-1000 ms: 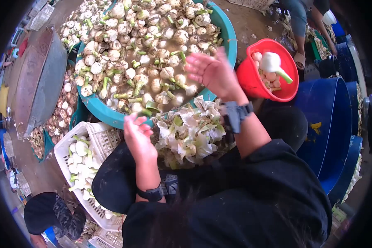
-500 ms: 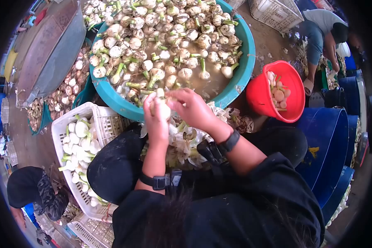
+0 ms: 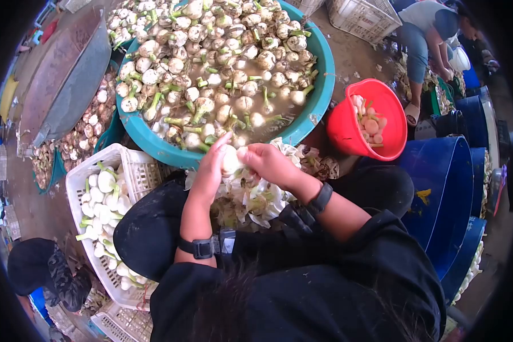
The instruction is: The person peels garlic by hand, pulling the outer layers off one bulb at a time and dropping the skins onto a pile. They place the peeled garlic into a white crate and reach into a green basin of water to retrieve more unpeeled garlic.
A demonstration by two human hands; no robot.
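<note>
My left hand is wrapped round a pale garlic bulb, just in front of the teal tub. From the other side, my right hand pinches at the bulb with thumb and curled fingers; whether loose skin is caught between them cannot be made out. Under both hands lies a heap of stripped garlic skins, between my knees. Muddy water and many dirty garlic bulbs with short green stalks fill the tub.
To the left stands a white crate of cleaned bulbs. A red bucket holding pale pieces is at the right, beside blue barrels. Co-workers sit at upper right and lower left.
The bulb has turned, and its cut stalk no longer points up. My right hand has shifted from over its top to its side. The whole view has moved slightly.
</note>
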